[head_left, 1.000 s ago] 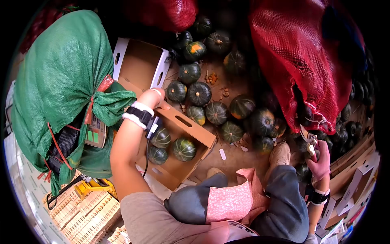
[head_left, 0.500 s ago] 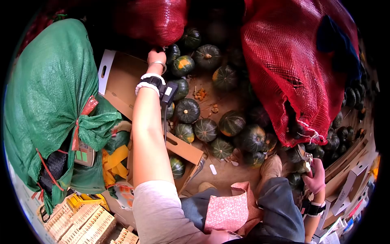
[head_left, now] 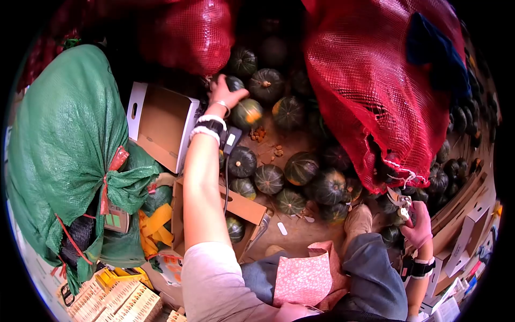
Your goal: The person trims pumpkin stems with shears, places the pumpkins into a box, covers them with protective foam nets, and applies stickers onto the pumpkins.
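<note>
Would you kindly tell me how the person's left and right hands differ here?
The left hand is spread against a dark pumpkin, while the right hand is closed around pruning shears. The left hand has a bracelet near it; the right hand shows none. Both have a black wristband.

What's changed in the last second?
The left hand moved forward from the brown box and now lies on a dark green squash near the smaller red sack; whether it grips is unclear. The right hand still holds the pruning shears.
</note>
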`<state>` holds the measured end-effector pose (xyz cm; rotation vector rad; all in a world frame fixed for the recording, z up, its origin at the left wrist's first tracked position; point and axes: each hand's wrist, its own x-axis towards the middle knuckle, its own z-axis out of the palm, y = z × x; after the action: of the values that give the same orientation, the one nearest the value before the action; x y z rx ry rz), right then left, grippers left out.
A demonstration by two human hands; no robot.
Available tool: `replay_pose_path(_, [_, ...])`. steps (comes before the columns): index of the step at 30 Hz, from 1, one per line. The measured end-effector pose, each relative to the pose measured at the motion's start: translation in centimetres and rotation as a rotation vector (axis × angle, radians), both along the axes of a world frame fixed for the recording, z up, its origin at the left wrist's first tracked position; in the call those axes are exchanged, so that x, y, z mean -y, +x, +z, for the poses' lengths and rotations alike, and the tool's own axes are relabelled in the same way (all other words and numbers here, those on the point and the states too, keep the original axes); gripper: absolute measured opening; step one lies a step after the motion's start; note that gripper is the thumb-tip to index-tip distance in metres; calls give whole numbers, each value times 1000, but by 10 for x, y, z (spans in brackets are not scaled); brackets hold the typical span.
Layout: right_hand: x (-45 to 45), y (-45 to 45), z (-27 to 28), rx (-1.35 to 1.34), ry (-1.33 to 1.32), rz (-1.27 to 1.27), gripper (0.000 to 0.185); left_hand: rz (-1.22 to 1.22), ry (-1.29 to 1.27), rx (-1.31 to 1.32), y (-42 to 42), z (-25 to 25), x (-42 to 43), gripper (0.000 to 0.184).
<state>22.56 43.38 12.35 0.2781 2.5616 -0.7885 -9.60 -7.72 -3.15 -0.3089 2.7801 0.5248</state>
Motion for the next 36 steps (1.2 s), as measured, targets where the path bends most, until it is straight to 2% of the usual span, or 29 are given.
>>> replay_pose_path(2, [1, 0, -2, -11, 7, 10, 45, -78, 222, 198, 19, -1, -4, 98])
replay_pose_path(3, [-1, 2, -6, -15, -1, 24, 45, -261, 295, 290, 27, 5, -1, 79])
replay_pose_path(4, [-2, 2, -7, -22, -6, 37, 44, -351, 514, 659, 18, 15, 2, 65])
replay_pose_path(6, [1, 2, -5, -21, 21, 51, 44, -110, 593, 557, 9, 14, 7, 62])
replay_pose_path(7, [1, 1, -4, -22, 34, 61, 44, -59, 493, 441, 0, 41, -6, 65])
replay_pose_path(8, [1, 1, -4, -21, 32, 72, 45, -103, 220, 121, -12, 21, -2, 76])
replay_pose_path(10, [-1, 0, -6, -28, 35, 91, 46, -125, 84, -56, -22, 21, -18, 86])
replay_pose_path(13, [2, 1, -5, -6, 27, 61, 47, -212, -30, -161, -38, 9, -43, 94])
replay_pose_path(15, [-1, 3, -4, 15, 21, 38, 48, -198, 73, -223, -56, -2, -47, 93])
replay_pose_path(18, [-6, 8, -4, 60, 45, 21, 48, -109, 105, -203, -73, -16, -55, 88])
replay_pose_path(21, [-10, 8, -3, 93, 97, 46, 48, -94, -194, 131, -86, 25, -89, 92])
replay_pose_path(24, [-16, 9, -3, 103, 91, 33, 49, -401, -98, -137, -88, 35, -121, 99])
replay_pose_path(25, [-18, 10, -4, 101, 81, 35, 50, -339, -41, 65, -87, 38, -139, 96])
replay_pose_path(26, [-18, 10, -5, 102, 80, 25, 50, -318, -117, 120, -82, 30, -153, 92])
replay_pose_path(28, [-17, 10, -5, 99, 80, 8, 50, -301, -315, -40, -73, 3, -163, 90])
replay_pose_path(31, [-16, 11, -7, 83, 57, -6, 50, -282, -182, -146, -66, -6, -154, 79])
replay_pose_path(32, [-15, 12, -8, 73, 42, -15, 49, -321, -139, -151, -65, -2, -148, 75])
replay_pose_path(34, [-14, 11, -9, 50, 13, -22, 48, -266, -24, -324, -60, 27, -143, 70])
replay_pose_path(35, [-14, 10, -10, 34, -4, -20, 47, -222, 315, -365, -82, 22, -119, 65])
replay_pose_path(36, [-11, 12, -11, 21, -29, -21, 47, -234, 303, -288, -87, 40, -101, 74])
